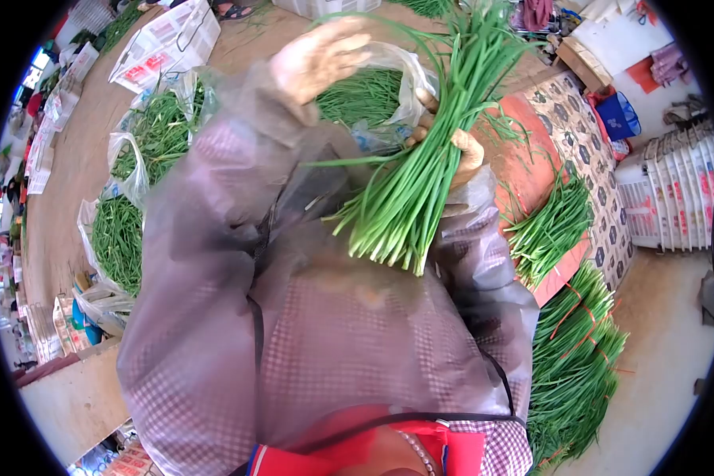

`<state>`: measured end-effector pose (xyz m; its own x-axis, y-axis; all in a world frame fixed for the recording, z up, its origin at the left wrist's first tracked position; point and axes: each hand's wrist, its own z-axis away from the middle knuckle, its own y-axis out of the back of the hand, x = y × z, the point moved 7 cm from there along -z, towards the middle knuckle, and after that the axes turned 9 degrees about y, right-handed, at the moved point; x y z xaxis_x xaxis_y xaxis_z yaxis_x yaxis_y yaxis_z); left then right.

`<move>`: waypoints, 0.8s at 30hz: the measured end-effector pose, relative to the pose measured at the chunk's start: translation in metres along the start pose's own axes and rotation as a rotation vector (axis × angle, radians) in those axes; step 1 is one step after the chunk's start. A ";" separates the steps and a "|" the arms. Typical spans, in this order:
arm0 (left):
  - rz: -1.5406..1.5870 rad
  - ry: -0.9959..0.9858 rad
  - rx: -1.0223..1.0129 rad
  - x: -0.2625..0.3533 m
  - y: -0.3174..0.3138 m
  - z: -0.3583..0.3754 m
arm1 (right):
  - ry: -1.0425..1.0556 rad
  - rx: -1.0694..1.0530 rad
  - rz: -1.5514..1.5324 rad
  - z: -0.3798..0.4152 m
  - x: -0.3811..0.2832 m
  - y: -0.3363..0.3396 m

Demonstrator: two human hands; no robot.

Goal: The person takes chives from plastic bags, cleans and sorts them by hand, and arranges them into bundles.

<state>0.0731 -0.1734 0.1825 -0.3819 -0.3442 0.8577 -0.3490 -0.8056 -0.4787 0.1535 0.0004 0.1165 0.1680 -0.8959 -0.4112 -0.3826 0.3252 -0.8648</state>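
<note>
My right hand [466, 155] is wrapped round a thick bunch of long green chives [408, 198]. The bunch slants, with its pale cut ends low in front of my chest and its leafy tips up to the right. My left hand [323, 59], soiled and slightly blurred, is raised to the left of the leaves, fingers stretched out and nothing seen in it. A few loose blades stick out sideways from the bunch towards it. Just beyond the bunch, a plastic bag [412, 79] holds loose chives [361, 97].
Bags of loose greens [119, 238] line my left side. A white crate [170, 46] stands at the far left. On my right lie a small chive pile [555, 222] and tied chive bundles [575, 365], beside a patterned mat [583, 151]. Stacked white crates [670, 190] are farther right.
</note>
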 end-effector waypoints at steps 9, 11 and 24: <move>-0.430 0.131 -0.029 -0.049 0.063 0.043 | 0.120 -0.136 -0.172 -0.003 -0.040 0.008; -0.561 -0.068 -0.027 -0.044 0.023 0.058 | 0.126 -0.176 -0.192 -0.004 -0.043 0.005; -1.210 0.044 -0.372 -0.093 -0.058 0.046 | 0.093 -0.186 -0.176 0.001 -0.039 0.002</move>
<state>0.1676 -0.1170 0.1391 0.3228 0.5374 0.7791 -0.7096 -0.4073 0.5750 0.1469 0.0362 0.1300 0.1658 -0.9604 -0.2238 -0.5167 0.1088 -0.8492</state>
